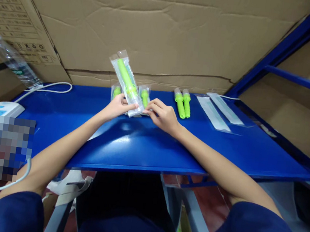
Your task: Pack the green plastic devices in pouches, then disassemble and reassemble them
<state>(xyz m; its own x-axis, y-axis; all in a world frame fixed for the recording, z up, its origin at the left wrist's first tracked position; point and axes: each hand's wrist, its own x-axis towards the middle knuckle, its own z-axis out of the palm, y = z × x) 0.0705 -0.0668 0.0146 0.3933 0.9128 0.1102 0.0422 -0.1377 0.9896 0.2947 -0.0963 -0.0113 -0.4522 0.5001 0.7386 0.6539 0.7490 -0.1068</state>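
Note:
My left hand [118, 107] grips a clear plastic bag [125, 75] near its lower end, thumb across the front. Inside the bag lies a bright green tube with a clear cap; its exact kind I cannot make out. My right hand [163, 116] pinches at the bag's lower right corner, fingertips together. Behind the hands, two more bagged green tubes [145, 96] lie on the table, partly hidden. Two unbagged green tubes with clear caps [181, 104] lie side by side to the right. Beyond them are two flat white-and-clear packets [214, 113].
The blue table [128, 146] backs onto a cardboard wall [154, 32]. At the left are a plastic bottle [16, 63], a white power strip [3, 108] and a white cable [53, 87]. A blue metal frame [305, 82] bounds the right side.

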